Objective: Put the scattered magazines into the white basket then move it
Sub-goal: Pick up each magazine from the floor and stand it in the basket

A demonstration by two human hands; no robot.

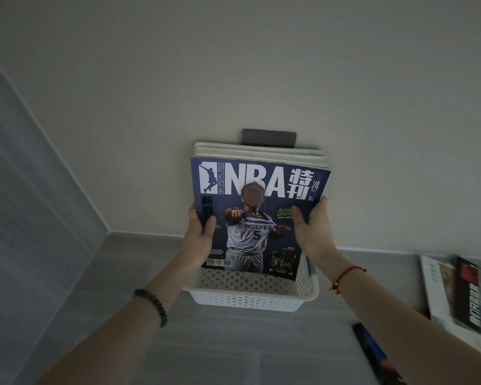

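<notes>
Head view: left hand (199,234) and right hand (313,227) clasp a stack of magazines (258,215), navy NBA cover foremost, its lower edge inside the perforated white basket (250,297) beneath them.

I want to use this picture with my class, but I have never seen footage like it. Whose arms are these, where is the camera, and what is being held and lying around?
There is no machine here. The camera sits on a person's head, looking down at their own arms. The left hand and right hand grip a stack of magazines by its sides, its lower edge inside a white basket standing on the grey floor by the wall. More magazines lie on the floor at the right, and a dark one nearer the camera.
</notes>
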